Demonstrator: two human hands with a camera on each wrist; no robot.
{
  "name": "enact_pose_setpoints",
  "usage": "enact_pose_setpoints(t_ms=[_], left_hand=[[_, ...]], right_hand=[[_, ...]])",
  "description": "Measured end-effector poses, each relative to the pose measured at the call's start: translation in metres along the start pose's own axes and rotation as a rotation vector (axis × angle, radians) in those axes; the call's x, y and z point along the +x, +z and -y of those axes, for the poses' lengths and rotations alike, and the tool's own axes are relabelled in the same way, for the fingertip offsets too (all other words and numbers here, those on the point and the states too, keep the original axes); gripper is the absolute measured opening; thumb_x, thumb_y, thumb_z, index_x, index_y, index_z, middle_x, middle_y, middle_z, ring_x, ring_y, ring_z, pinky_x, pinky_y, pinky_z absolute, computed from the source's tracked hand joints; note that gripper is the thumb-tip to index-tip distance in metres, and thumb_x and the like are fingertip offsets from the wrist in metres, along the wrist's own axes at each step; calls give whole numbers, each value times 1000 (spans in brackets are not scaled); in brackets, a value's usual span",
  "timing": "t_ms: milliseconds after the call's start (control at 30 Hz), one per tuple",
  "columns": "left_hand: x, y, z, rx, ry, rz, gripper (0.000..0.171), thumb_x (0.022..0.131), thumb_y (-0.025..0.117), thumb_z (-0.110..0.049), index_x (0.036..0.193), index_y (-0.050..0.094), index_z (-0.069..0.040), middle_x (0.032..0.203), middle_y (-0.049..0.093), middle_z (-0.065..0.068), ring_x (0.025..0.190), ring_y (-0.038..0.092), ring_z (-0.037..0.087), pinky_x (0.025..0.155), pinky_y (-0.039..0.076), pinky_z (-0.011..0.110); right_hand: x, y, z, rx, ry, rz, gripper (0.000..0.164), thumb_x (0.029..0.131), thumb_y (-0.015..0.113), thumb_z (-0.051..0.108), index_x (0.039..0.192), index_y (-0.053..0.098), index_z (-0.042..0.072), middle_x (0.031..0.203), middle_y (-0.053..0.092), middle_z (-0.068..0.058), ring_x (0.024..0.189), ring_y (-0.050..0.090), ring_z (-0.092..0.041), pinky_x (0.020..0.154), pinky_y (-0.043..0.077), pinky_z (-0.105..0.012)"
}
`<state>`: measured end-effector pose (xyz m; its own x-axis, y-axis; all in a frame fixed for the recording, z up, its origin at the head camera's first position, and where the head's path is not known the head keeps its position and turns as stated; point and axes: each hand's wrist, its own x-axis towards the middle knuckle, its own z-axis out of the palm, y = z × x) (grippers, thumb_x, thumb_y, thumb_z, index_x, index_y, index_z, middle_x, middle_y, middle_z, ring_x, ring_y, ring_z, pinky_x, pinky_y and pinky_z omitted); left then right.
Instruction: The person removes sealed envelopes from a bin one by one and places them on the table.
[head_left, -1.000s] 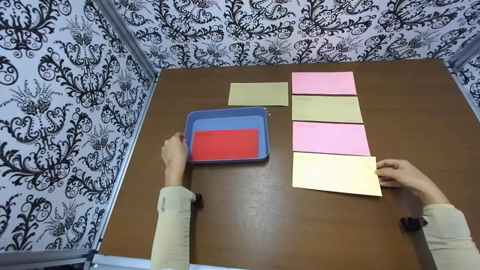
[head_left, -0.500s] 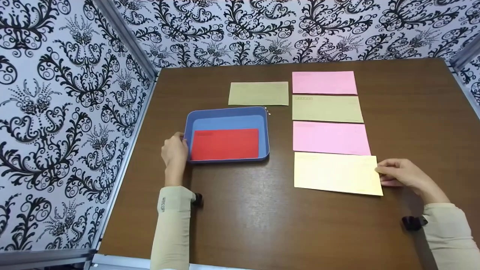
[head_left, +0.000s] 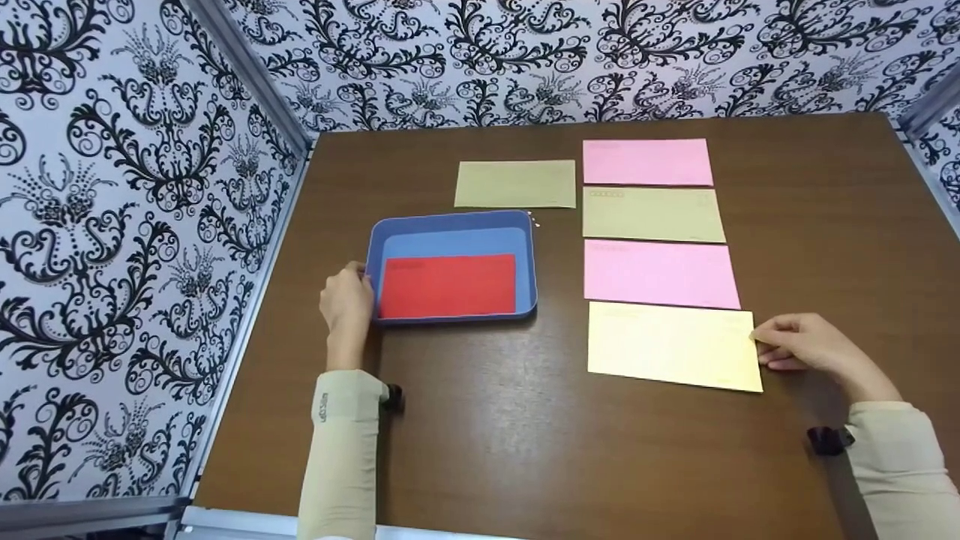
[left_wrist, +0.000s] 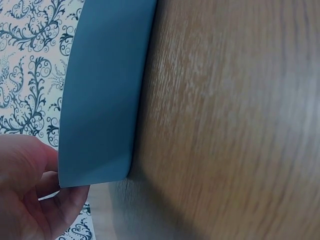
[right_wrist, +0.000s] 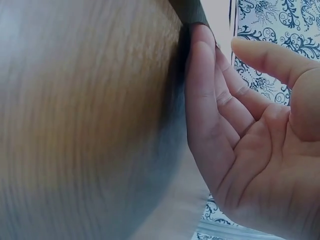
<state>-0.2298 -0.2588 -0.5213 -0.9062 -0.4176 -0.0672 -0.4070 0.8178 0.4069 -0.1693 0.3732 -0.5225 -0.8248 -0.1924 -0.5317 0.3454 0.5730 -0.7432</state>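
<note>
My left hand (head_left: pixel 346 296) grips the left side of a blue tray (head_left: pixel 420 223), its fingers bent round the near corner in the left wrist view. Inside the tray lies a red envelope (head_left: pixel 448 286). On the right, a pale yellow envelope (head_left: pixel 671 345) rests on the table as the nearest of a column. My right hand (head_left: pixel 806 346) is at this envelope's right edge. In the right wrist view its fingers (right_wrist: pixel 202 90) are nearly straight and reach the edge, and the thumb stands apart from them.
Above the pale yellow envelope lie a pink envelope (head_left: pixel 660 273), an olive envelope (head_left: pixel 652 214) and a farther pink envelope (head_left: pixel 646 162). Another olive envelope (head_left: pixel 516 184) lies behind the tray. Small white bits (head_left: pixel 534 220) are beside the tray's far corner. Patterned panels enclose the table.
The pale yellow envelope has shifted slightly right, its left end now lining up closer with the column. My right fingers have eased back slightly from its edge. My left hand stays on the tray.
</note>
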Motion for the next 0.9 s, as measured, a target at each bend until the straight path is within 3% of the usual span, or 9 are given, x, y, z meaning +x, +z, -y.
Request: enact_pose_setpoints(t_ms=[900], left_hand=[[0,0,0,4,-7,17,31,100,54,-24,127,66,-15,125,68,22,110,65,47,90,52,58]], right_hand=[[-3,-9,14,-115,31,35,44,103,53,27,116,59,-14,84,71,2,74,68,-3,70,60,-24]])
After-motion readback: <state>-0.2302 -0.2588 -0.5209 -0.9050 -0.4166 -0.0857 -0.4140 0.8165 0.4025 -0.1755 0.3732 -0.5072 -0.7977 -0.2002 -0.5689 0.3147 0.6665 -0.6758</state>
